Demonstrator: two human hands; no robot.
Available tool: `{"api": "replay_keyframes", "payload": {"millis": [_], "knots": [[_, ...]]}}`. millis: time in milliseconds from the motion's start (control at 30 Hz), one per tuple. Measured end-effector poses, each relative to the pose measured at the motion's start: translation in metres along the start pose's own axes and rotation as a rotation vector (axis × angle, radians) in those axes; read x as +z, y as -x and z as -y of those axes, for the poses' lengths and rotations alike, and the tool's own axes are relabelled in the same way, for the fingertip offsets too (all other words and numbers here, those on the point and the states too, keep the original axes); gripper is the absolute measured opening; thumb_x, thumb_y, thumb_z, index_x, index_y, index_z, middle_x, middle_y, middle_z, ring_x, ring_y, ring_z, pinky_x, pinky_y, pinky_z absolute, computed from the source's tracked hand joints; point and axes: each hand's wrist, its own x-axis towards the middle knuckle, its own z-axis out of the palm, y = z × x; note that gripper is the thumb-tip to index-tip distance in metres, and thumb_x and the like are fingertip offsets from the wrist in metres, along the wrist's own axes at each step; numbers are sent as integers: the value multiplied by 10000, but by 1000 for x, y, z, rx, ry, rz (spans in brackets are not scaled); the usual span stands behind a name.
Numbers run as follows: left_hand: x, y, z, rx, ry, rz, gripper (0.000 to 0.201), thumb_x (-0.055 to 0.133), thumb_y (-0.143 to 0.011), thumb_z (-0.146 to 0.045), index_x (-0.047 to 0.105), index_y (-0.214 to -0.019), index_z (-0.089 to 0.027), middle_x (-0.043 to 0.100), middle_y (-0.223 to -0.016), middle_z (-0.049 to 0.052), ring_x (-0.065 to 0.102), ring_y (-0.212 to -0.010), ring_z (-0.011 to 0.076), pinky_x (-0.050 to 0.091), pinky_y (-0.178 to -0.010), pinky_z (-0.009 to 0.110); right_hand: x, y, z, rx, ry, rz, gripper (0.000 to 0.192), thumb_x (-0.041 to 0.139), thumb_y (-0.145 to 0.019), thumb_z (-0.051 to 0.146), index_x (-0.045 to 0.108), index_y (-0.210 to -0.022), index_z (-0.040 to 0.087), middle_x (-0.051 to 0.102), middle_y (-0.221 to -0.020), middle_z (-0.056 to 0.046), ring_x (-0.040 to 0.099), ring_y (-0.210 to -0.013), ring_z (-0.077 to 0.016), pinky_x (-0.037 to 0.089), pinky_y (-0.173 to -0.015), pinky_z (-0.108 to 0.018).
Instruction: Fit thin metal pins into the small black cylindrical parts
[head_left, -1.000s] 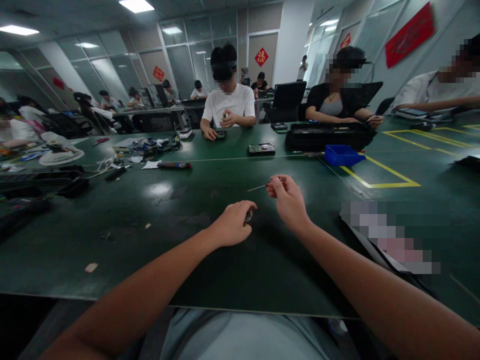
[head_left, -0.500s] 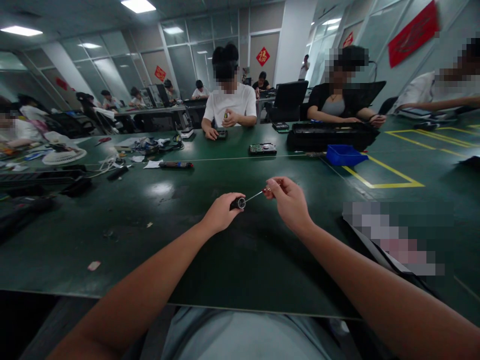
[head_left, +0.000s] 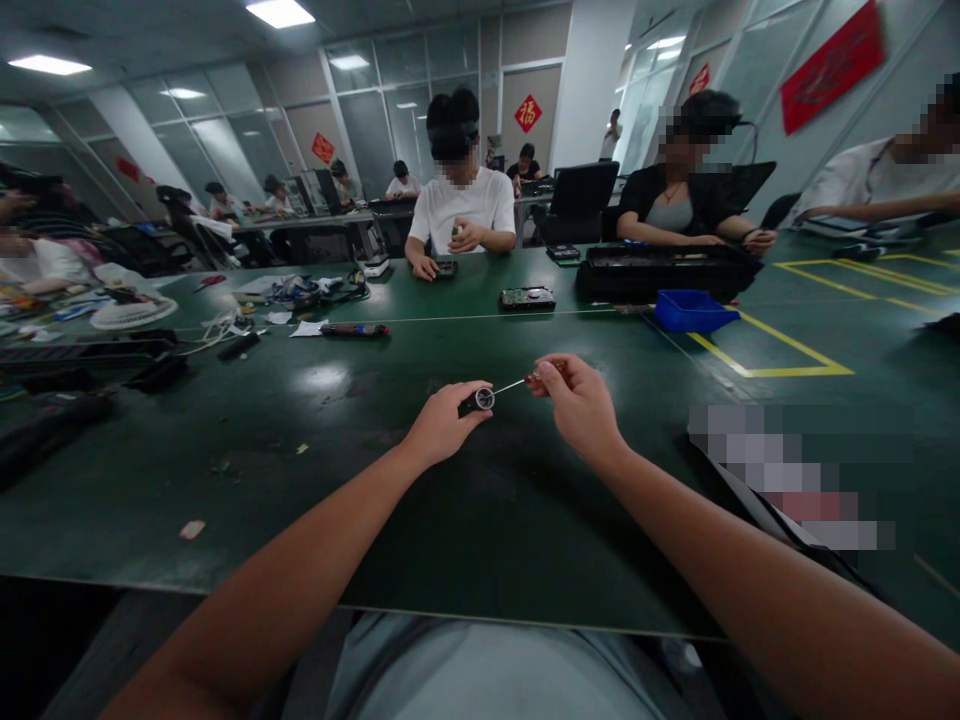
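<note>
Between the thumb and fingers of my left hand [head_left: 444, 425] is a small black cylindrical part [head_left: 477, 401], its round silvery-rimmed end turned toward my right side. My right hand [head_left: 581, 400] grips a screwdriver [head_left: 510, 386] by its reddish handle, mostly hidden in the fingers. The thin metal shaft slants down to the left, and its tip is at the rimmed end of the cylinder. Whether the tip touches a screw inside is too small to tell. Both hands are held over the green table [head_left: 450, 540].
Across the table a person in a white shirt [head_left: 469, 205] handles a small device. A hard drive [head_left: 527, 298], a blue bin [head_left: 694, 311] and a long black casing [head_left: 667, 272] lie toward the back. A dark pen-shaped tool [head_left: 355, 330] and cables [head_left: 311, 288] are at left.
My hands and the screwdriver stay almost in place; the black cylinder is turned slightly. The whole view has shifted a little. At far left, a person in dark clothing has come into view.
</note>
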Motion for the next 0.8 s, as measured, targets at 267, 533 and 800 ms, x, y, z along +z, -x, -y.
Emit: {"api": "replay_keyframes", "payload": {"millis": [267,533,800], "knots": [[1,0,2,-16,-22,-49,371,694,-863,-264,641,-1227,-218,671,-1243,54,595,-1165,237,436,-1041,409,-7,4,11,-76,374,-30,410,621,-846,562,568,-634,215,588,-565,9,493,-511,-133,350,-522,-288],[-1,0,3,32,-48,-47,371,697,-867,-282,645,-1231,-233,685,-1192,50,601,-1113,238,447,-995,416,-6,6,14,-208,451,-43,402,663,-831,503,518,-586,220,511,-519,41,426,-480,-109,297,-508,-276],[-3,1,0,64,-83,-38,392,720,-852,-296,652,-1234,-241,700,-1132,36,602,-1036,223,456,-943,392,-7,6,17,-211,502,-100,473,611,-870,519,473,-533,218,470,-492,38,412,-466,-109,302,-518,-287]]}}
